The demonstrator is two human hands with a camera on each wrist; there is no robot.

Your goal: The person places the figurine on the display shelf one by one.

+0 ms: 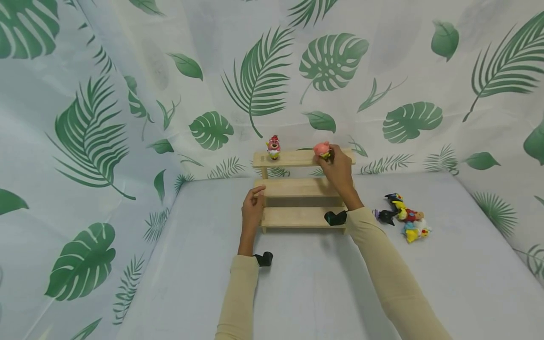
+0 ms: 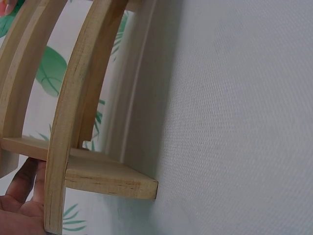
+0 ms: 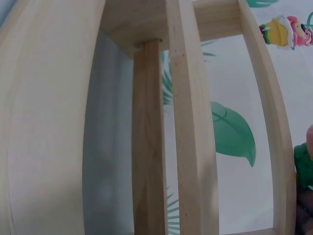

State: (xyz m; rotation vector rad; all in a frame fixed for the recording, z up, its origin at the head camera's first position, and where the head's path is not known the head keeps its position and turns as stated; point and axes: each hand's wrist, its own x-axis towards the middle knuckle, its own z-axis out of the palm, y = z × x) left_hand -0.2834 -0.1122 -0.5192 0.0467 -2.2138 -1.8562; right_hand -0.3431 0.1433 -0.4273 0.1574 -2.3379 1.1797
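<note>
A three-tier wooden display shelf point(image 1: 303, 188) stands against the leaf-print backdrop. On the left of its top tier is a pink bear figurine point(image 1: 274, 147) with a red top and a white and yellow lower part. My right hand point(image 1: 339, 169) pinches a pink-headed figurine point(image 1: 322, 149) at the right part of that tier; its green body point(image 3: 304, 165) shows at the right wrist view's edge. My left hand point(image 1: 253, 206) grips the shelf's left end at the middle tier. Its fingers point(image 2: 24, 181) are partly hidden behind the wood in the left wrist view.
Right of the shelf, several small figurines point(image 1: 401, 215) lie in a loose pile on the pale tabletop point(image 1: 306, 283). Leaf-print cloth point(image 1: 255, 56) rises behind and at both sides. Each wrist carries a black camera mount point(image 1: 335, 217).
</note>
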